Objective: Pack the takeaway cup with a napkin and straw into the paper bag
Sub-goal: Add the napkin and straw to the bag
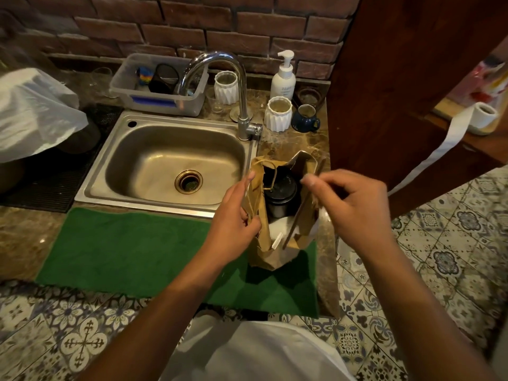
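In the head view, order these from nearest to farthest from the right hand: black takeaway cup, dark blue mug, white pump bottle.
From the right hand:
1. Black takeaway cup, inside the brown paper bag, just left of the hand.
2. Dark blue mug, on the counter beyond the bag.
3. White pump bottle, at the brick wall, behind the mug.
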Tool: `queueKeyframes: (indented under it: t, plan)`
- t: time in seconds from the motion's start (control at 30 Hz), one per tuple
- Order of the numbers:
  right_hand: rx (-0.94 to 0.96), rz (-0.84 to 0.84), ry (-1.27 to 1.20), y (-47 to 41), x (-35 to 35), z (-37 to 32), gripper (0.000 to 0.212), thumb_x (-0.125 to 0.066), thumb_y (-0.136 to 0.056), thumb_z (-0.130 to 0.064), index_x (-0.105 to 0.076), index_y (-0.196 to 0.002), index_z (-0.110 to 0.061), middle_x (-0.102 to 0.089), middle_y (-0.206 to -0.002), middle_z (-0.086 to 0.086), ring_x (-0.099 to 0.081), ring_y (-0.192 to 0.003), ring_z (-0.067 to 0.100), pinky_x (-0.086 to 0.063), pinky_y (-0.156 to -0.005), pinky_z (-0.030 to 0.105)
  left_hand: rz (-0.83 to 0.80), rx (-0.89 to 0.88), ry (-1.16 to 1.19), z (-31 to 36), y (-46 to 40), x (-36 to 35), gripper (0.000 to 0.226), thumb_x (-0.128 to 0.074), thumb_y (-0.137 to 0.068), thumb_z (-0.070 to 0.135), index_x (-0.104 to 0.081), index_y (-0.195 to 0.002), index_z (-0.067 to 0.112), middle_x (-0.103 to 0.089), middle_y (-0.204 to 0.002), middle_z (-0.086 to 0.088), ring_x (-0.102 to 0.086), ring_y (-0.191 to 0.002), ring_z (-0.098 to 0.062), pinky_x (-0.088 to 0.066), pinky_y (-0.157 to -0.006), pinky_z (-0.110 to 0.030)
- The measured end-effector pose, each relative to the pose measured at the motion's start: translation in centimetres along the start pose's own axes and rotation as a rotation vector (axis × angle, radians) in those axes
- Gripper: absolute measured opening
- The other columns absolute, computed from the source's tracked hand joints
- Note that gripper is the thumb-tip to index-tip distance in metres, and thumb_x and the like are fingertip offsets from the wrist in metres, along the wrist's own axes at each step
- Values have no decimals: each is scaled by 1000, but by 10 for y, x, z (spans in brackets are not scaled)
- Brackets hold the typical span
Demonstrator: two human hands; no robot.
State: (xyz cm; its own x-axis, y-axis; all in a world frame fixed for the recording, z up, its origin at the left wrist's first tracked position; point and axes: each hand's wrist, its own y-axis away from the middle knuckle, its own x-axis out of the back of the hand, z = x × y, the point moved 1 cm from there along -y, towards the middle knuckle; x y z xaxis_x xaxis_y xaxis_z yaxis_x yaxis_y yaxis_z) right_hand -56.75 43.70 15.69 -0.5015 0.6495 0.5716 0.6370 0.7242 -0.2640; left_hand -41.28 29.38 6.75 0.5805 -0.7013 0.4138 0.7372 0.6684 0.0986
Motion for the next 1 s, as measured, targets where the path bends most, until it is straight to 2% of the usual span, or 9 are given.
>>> queueKeyframes:
  t: [0.1, 0.2, 0.33, 0.53, 0.6, 0.67, 0.77, 0.93, 1.0]
  plan:
    - [-3, 193, -67, -5, 6, -4, 17, -66, -99, -33, -77, -98, -21, -71, -80, -10, -64, -68, 2, -47, -60, 16, 0, 0, 4, 1, 1, 3, 92, -68, -86, 0, -27, -157, 43, -43, -142, 16, -49, -60, -4, -58, -64, -43]
    - [2, 252, -67, -10, 6, -4, 20, -65, -100, -34, -78, -99, -18, -71, -80, -8, -64, -68, 2, -48, -60, 18, -15, -8, 5, 4, 2, 6, 92, -68, -87, 0, -27, -156, 46, -42, -145, 17, -48, -60, -4, -57, -63, -41]
    - [8, 160, 9, -10, -6, 2, 11, -71, -95, -33, -75, -103, -28, -68, -84, -21, -65, -74, -6, -48, -64, 11, -29, -12, 8, 5, 3, 7, 94, -67, -87, 0, -24, -156, 48, -41, -146, 17, -50, -63, -8, -59, -65, -46]
    - [-116, -31, 76, 1, -29, 32, 20, -80, -86, -32, -81, -104, -23, -77, -96, -9, -72, -88, 5, -62, -80, 36, -35, -12, -6, 4, 3, 8, 94, -67, -87, 0, -24, -156, 48, -43, -149, 14, -50, -63, -6, -59, -64, -40]
    - [-123, -16, 55, 4, -30, 37, 25, -81, -86, -32, -82, -108, -21, -79, -98, -5, -73, -86, 7, -62, -80, 33, -49, -16, -14, 3, 2, 9, 94, -67, -87, 1, -25, -156, 48, -44, -148, 15, -49, -62, -6, -56, -61, -35]
    - [-125, -10, 17, 6, -27, 38, 28, -82, -86, -30, -80, -113, -23, -78, -93, -4, -70, -79, 9, -58, -71, 20, -66, -16, -15, 2, 2, 10, 93, -67, -86, 0, -26, -156, 46, -44, -147, 17, -48, -59, -4, -51, -57, -25]
    - [-123, -9, 24, 6, -24, 40, 27, -80, -88, -28, -80, -115, -23, -76, -89, -6, -68, -77, 9, -48, -64, 9, -77, -13, -11, 3, 2, 11, 92, -67, -87, 0, -28, -156, 45, -48, -147, 14, -48, -57, -3, -51, -56, -25]
    - [-145, 58, -14, 5, -21, 42, 20, -77, -92, -24, -80, -112, -24, -75, -85, -8, -66, -74, 8, -51, -63, 16, -91, 36, -31, 7, 2, 15, 93, -67, -88, 1, -25, -154, 53, -71, -116, -15, -46, -52, -3, -47, -53, -24]
    - [-157, 114, -63, 5, -19, 43, 18, -75, -93, -21, -79, -111, -25, -73, -85, -7, -64, -72, 7, -51, -63, 18, -98, 42, -19, 8, 2, 16, 95, -66, -88, -1, -25, -152, 56, -72, -115, -7, -46, -52, -3, -47, -54, -27]
